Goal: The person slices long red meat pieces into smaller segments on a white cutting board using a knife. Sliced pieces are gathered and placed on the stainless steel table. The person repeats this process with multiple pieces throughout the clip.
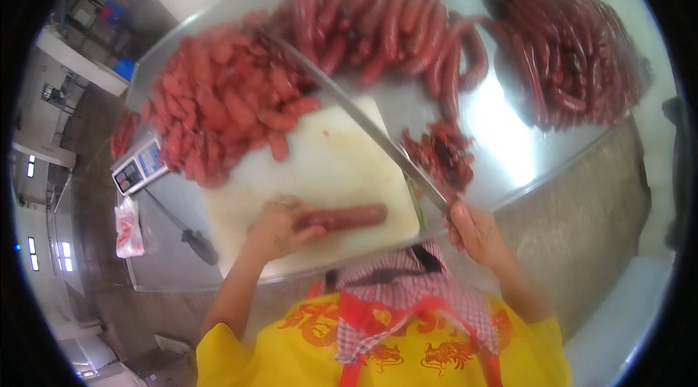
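The left hand (280,230) grasps one end of the sausage (352,217) lying on the cutting board (349,180), likely to stop it rolling, while the right hand (471,229) grips the long knife (367,123), angled past the sausage, seemingly to keep its edge clear of the left.

The sausage (355,217) lies on board (334,176), slices (225,89) behind.

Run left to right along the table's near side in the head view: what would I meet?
White plastic bag → black-handled tool → left hand → exposed length of sausage → right hand.
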A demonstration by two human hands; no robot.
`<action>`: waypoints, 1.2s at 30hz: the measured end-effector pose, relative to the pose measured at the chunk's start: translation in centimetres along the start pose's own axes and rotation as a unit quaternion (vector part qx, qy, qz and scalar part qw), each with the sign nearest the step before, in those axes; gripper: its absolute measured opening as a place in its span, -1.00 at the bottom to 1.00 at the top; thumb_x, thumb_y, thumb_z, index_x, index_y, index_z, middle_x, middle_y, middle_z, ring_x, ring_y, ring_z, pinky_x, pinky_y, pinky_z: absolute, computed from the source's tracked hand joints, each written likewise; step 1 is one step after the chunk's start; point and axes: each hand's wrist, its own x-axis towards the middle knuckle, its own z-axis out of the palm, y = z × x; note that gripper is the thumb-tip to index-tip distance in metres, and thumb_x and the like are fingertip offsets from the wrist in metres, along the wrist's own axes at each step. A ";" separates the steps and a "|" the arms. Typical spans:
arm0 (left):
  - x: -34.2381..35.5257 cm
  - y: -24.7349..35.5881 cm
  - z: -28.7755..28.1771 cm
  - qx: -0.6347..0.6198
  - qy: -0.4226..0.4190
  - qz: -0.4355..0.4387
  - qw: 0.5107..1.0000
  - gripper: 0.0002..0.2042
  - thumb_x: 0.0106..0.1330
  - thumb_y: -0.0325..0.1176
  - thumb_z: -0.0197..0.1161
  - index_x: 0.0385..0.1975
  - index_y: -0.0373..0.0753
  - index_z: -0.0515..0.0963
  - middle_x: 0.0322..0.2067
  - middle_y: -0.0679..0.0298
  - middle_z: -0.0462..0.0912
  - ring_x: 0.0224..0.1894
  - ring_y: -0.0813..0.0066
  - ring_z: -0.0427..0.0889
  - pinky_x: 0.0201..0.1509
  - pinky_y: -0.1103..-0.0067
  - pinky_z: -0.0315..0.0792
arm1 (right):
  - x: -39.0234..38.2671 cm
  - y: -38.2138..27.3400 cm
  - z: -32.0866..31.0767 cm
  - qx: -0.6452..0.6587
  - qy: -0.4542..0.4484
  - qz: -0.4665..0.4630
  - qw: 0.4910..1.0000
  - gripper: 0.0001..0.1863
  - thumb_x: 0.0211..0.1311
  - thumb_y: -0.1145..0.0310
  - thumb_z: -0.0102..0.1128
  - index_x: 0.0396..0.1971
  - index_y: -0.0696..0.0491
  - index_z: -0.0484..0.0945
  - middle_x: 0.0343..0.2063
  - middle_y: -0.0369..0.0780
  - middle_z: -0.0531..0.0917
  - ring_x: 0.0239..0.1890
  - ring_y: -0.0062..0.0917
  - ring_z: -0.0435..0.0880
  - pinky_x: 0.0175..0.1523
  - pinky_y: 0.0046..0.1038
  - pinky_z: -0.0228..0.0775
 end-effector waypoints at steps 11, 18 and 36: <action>0.7 3.9 8.0 0.041 0.358 0.060 0.931 -0.63 -0.07 -0.37 0.38 -0.19 -0.17 0.55 -0.22 0.17 0.49 -0.13 0.16 0.43 0.01 0.31 0.28 | -2.3 2.2 -3.8 -0.335 -0.089 0.015 0.938 -0.43 0.40 -0.16 -0.09 -0.35 0.10 0.57 -0.54 0.01 0.61 -0.39 -0.02 0.63 -0.27 -0.12 0.43; 1.4 5.1 6.5 0.125 0.207 0.019 0.970 -0.54 0.03 -0.11 0.43 -0.12 -0.22 0.53 -0.24 0.13 0.54 -0.13 0.12 0.47 -0.03 0.28 0.31 | -3.2 0.3 -7.9 -0.369 -0.053 0.106 0.922 -0.43 0.38 -0.17 -0.07 -0.32 0.10 0.56 -0.53 0.01 0.62 -0.40 -0.02 0.63 -0.27 -0.14 0.44; 7.7 6.7 5.1 0.078 0.053 -0.040 0.995 -0.63 0.30 -0.15 0.18 -0.07 -0.30 0.42 -0.42 -0.09 0.63 -0.36 -0.12 0.62 -0.27 0.17 0.48 | -12.8 7.0 5.5 -0.168 0.122 0.156 0.966 -0.48 0.30 -0.18 0.07 -0.32 0.07 0.47 -0.47 0.04 0.64 -0.41 0.01 0.64 -0.34 -0.11 0.47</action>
